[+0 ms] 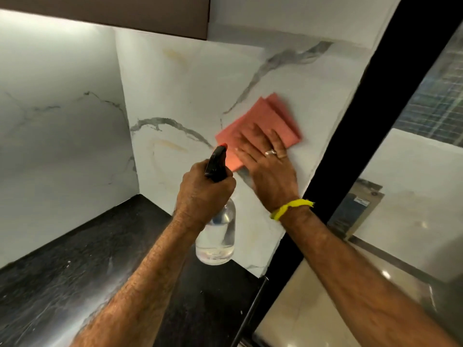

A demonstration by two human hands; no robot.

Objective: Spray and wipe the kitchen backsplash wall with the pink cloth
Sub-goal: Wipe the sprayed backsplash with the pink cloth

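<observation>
Head view, looking down into a counter corner. Right hand point(266, 161) lies flat on the pink cloth point(260, 126), fingers straight and spread, pressing it against the white marble-look backsplash wall point(190, 96); cloth is folded, edges blurred, sitting right of centre on the wall, just below a grey vein. Two rings point(275, 153) on the right hand's fingers, a yellow band point(292, 208) tied at that wrist. Left hand point(203, 194) is curled round the neck of a spray bottle point(216, 236), held in the air just beside and below the cloth; black spray head point(216, 162) with a red tip points toward the wall and overlaps the cloth's lower left corner from this angle. Bottle body is clear, with clear liquid inside, no label visible. Wall meets a second white panel point(57, 134) at the left, forming the corner. Black speckled counter point(75, 271) below, with pale streaks. Dark cabinet underside point(105, 13) at top. A black vertical frame point(363, 146) borders the wall's right edge; beyond it glass and a pale shiny floor point(313, 296). A grey-blue box point(355, 211) stands past the frame; its print is too small to read.
</observation>
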